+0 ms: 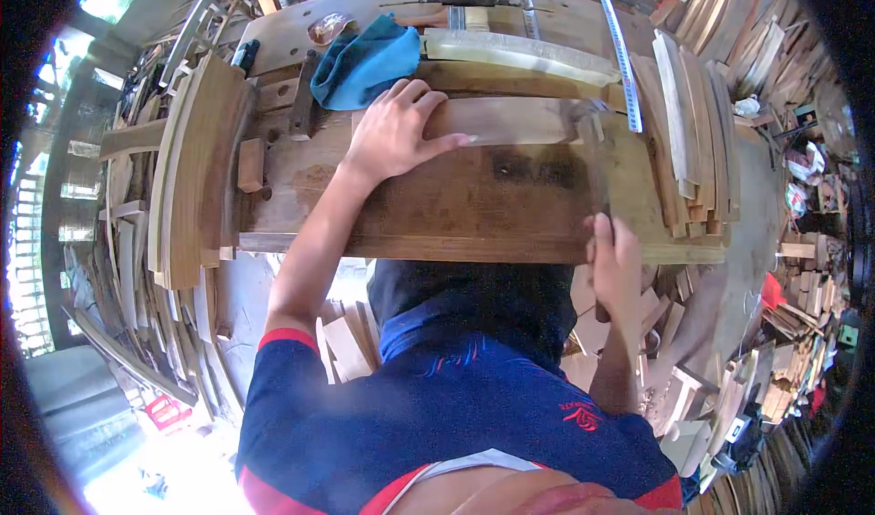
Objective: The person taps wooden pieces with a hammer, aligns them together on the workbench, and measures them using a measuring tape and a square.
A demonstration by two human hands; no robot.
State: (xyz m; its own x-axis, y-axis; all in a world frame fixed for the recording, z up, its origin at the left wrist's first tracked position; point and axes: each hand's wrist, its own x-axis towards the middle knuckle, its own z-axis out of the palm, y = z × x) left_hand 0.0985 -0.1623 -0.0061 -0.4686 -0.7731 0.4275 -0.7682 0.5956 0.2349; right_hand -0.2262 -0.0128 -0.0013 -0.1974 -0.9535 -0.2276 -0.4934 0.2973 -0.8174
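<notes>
My left hand (401, 132) lies on the left end of a pale wooden piece (519, 121) on the workbench (437, 200), its fingers and thumb spread apart. At the bench's front edge, my right hand (612, 255) is wrapped round the handle of a hammer-like tool (597, 164). The tool points away from me, and its head, blurred by motion, is over the right end of the wooden piece. A teal cloth (369, 64) lies just beyond my left hand.
Curved boards are stacked at the bench's left (196, 169) and right (697, 132). A measuring tape (620, 50) lies at the back right. Beyond the wooden piece is a long pale strip (519, 53). A small wooden block (250, 166) sits at left.
</notes>
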